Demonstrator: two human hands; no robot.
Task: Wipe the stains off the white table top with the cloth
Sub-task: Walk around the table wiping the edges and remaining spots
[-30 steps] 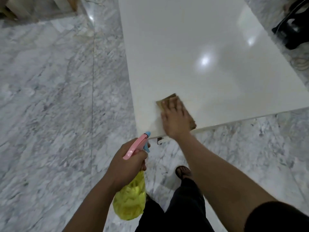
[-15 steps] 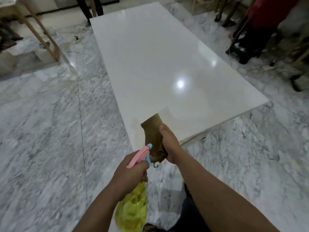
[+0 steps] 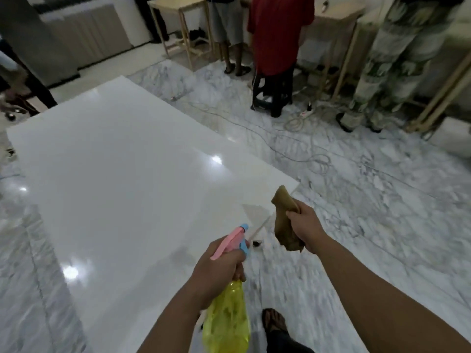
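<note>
Right grip (image 3: 304, 226) clutches cloth (image 3: 284, 221), lifted beside table top (image 3: 122, 174).

Glossy white table top (image 3: 122, 174); veined marble floor (image 3: 356, 200).

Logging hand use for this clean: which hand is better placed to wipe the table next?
Right. The right hand grips the brown cloth by the white table top corner; the left hand holds the spray bottle.

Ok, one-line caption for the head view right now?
Right hand grips the brown cloth off the white table top; left hand holds a yellow spray bottle.
</note>
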